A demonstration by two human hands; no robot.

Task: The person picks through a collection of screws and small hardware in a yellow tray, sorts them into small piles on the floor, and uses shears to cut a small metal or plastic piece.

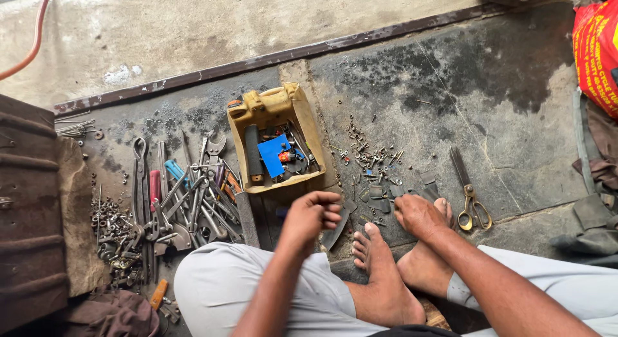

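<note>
I sit on a stained concrete floor with my bare feet (380, 260) in front of me. My left hand (310, 216) hovers above my knee with its fingers curled in; whether it holds something small I cannot tell. My right hand (418, 215) reaches down beside my foot and touches small dark rubber pieces (380, 198) on the floor. A dark curved strip (335, 231) lies between the hands. Loose screws, nuts and washers (370, 158) are scattered just beyond.
A tan cut-open container (309, 128) holds a blue piece and small parts. Left of it lies a pile of spanners, pliers and screwdrivers (187, 195). Scissors (468, 196) lie at right. A red printed bag (597, 50) is at the far right, a rusty metal box (26, 208) at left.
</note>
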